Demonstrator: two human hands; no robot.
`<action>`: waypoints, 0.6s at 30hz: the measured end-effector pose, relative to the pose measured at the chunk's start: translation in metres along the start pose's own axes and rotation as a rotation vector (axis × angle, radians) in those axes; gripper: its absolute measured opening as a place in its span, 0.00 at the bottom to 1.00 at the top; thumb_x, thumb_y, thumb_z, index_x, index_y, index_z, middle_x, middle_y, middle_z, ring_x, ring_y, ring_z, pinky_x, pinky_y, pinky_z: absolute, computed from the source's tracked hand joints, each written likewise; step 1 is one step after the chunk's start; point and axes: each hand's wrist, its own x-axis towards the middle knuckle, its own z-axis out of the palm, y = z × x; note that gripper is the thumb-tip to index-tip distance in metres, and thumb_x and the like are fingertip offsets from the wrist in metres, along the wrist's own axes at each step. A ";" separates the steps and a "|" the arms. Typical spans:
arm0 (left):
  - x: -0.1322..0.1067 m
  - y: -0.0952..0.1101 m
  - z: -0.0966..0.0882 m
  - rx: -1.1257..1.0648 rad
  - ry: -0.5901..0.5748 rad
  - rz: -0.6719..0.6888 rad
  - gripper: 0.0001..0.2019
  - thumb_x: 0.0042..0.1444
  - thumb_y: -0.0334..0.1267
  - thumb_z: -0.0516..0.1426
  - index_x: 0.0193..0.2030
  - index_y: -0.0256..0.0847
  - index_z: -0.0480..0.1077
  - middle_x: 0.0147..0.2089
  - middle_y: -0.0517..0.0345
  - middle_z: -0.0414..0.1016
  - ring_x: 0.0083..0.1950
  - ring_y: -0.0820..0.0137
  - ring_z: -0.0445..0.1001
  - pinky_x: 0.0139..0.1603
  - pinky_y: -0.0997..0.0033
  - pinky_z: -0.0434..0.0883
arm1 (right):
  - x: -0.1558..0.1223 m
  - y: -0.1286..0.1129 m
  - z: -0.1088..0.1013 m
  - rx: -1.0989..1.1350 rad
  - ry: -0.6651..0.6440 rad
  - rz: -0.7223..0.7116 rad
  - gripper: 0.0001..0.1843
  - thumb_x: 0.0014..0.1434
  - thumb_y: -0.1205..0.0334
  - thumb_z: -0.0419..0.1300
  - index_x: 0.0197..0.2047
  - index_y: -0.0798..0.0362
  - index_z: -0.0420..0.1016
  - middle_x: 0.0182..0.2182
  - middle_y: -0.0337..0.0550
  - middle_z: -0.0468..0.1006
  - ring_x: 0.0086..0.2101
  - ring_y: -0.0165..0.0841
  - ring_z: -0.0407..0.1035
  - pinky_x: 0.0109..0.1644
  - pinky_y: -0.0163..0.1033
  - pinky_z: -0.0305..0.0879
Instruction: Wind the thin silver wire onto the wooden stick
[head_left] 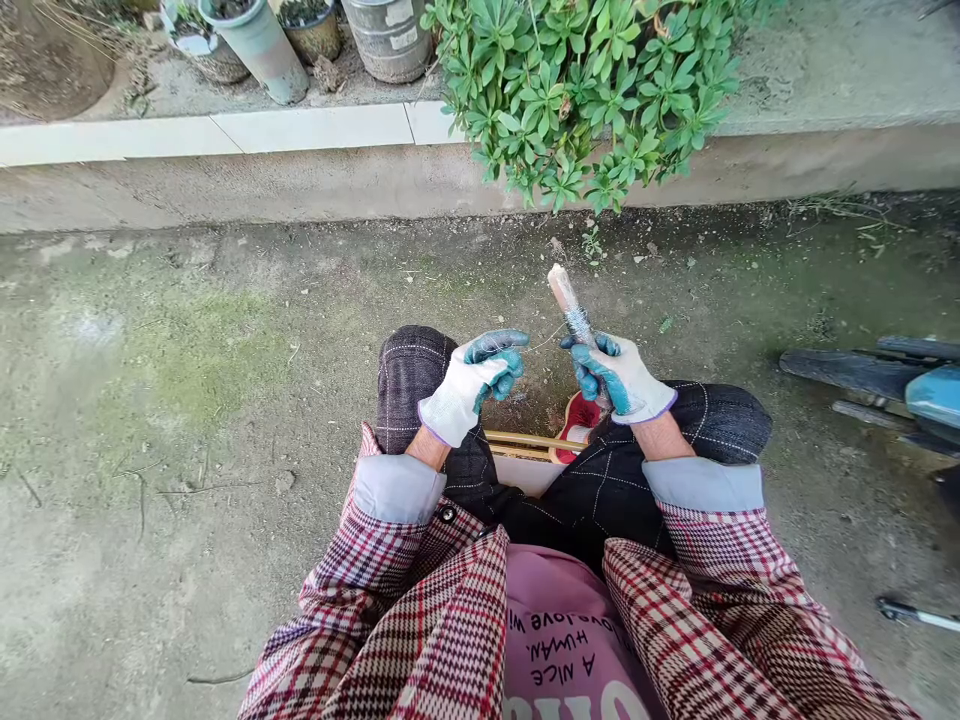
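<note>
My right hand (616, 376), in a white glove with a teal coated palm, is wrapped round a wooden stick (562, 287). The stick leans up and to the left, its pale, rough end clear of the fingers. Just above that hand, thin wire (578, 322) is wound in several turns round the wood. A loose strand runs left from the coil to my left hand (491, 372), gloved the same way. There the fingers are pinched together on the strand. The lower part of the stick is mostly hidden by my right hand.
A leafy green plant (570, 90) hangs over the low ledge (315, 128) ahead. Plant pots (266, 50) and a metal bucket (388, 40) stand on it at left. A blue and black object (900, 385) lies at right. Below my hands is a red shoe (576, 418).
</note>
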 end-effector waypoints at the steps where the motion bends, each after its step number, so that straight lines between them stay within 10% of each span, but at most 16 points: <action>1: 0.000 0.000 0.000 0.008 0.003 -0.001 0.19 0.47 0.39 0.67 0.47 0.37 0.78 0.27 0.65 0.71 0.21 0.81 0.62 0.19 0.78 0.59 | 0.000 0.000 0.000 0.001 -0.002 0.001 0.25 0.41 0.52 0.75 0.40 0.56 0.78 0.17 0.30 0.69 0.14 0.23 0.59 0.11 0.29 0.58; 18: 0.001 -0.002 -0.002 0.086 0.080 0.038 0.18 0.49 0.45 0.66 0.45 0.38 0.77 0.26 0.64 0.73 0.17 0.83 0.57 0.16 0.78 0.52 | 0.000 0.001 0.001 -0.017 -0.001 0.005 0.24 0.42 0.52 0.75 0.40 0.56 0.78 0.17 0.30 0.68 0.14 0.23 0.58 0.12 0.29 0.56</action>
